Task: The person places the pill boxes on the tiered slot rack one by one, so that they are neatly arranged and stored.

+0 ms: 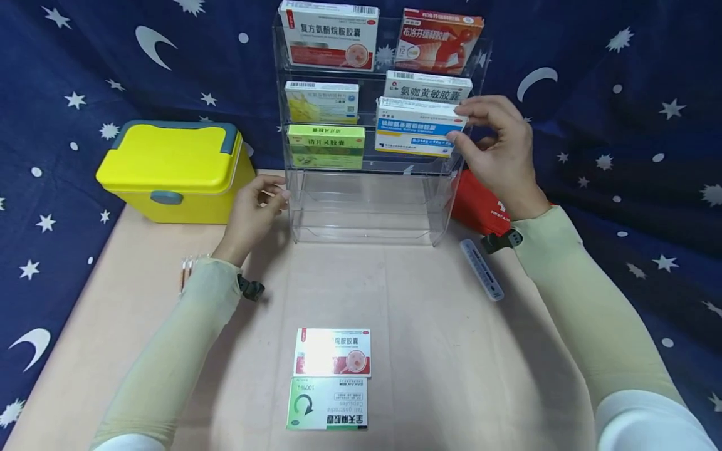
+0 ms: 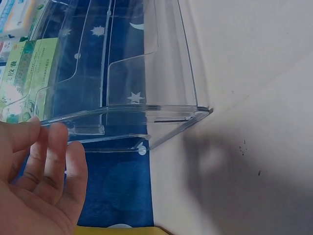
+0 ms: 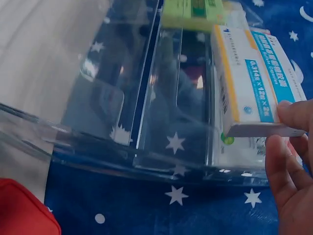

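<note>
My right hand (image 1: 504,147) pinches the right end of a white, blue and yellow capsule box (image 1: 414,134) between thumb and fingers. The box is upright at the right of the clear display rack (image 1: 361,235), overlapping a grey-white medicine box (image 1: 429,88) behind it. In the right wrist view, the thumb presses the capsule box's (image 3: 254,78) printed front. My left hand (image 1: 255,213) is at the rack's left side; in the left wrist view, thumb and fingertips hold the edge of its clear side panel (image 2: 127,115). Left of the capsule box stands a green medicine box (image 1: 327,147).
Higher tiers hold a red-white box (image 1: 329,41), an orange-red box (image 1: 439,42) and a yellow-white box (image 1: 321,103). A yellow case (image 1: 175,163) stands left, a red first-aid pouch (image 1: 476,203) right, near a thermometer case (image 1: 481,269). Two boxes (image 1: 327,401) lie in front.
</note>
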{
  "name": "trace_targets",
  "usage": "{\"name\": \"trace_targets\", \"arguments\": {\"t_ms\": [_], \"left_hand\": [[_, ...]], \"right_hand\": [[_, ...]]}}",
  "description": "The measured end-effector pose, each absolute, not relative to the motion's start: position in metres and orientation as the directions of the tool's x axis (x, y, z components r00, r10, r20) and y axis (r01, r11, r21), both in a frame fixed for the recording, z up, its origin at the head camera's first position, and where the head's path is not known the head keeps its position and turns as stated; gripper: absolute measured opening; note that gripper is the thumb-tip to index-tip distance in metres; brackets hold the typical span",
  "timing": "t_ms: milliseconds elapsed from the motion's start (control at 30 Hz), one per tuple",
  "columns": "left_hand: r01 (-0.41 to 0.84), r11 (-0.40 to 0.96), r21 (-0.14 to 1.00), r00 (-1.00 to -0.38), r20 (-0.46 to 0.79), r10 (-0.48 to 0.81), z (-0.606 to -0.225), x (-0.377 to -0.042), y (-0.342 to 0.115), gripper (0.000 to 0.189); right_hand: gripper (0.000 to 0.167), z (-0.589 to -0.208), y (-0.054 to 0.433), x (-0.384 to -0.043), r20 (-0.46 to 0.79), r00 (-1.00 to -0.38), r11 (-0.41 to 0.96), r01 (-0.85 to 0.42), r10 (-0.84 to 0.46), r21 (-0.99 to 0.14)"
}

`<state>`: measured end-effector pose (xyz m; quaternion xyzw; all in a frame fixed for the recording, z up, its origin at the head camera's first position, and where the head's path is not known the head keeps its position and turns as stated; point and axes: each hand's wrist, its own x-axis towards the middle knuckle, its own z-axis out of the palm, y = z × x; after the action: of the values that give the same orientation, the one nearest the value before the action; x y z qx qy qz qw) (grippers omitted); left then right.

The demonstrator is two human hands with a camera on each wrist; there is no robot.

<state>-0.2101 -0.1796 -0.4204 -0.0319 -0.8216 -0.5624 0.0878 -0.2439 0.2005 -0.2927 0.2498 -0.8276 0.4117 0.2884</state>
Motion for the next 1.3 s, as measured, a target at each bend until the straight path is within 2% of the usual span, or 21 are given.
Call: {"name": "trace_targets", "arguments": {"t_ms": [567,900,1133,1300], "left_hand": [[0.150,0.357,0.922,-0.982,0.180,-0.053,-0.421,-0.211,-0.180,0.028],[0.136,0.373,0.918,-0.984,0.168,-0.054,-0.420,-0.211,-0.178,0.028],[0.137,0.368,0.920,-0.984,0.169,-0.054,-0.420,-0.211,-0.179,0.028],[0.140,0.369,0.919,-0.984,0.172,-0.054,-0.421,-0.211,-0.179,0.028]], "right_hand": [[0.025,-0.297,0.203,-0.264,0.740,-0.622,0.623,-0.691,-0.256,-0.366],[0.024,-0.320,0.219,-0.281,0.639,-0.714,0.683,-0.619,-0.285,-0.387],[0.025,-0.316,0.224,-0.281,0.583,-0.742,0.754,-0.579,-0.330,-0.310],[0.027,-0.315,0.224,-0.278,0.544,-0.779,0.793,-0.529,-0.312,-0.303]]}}
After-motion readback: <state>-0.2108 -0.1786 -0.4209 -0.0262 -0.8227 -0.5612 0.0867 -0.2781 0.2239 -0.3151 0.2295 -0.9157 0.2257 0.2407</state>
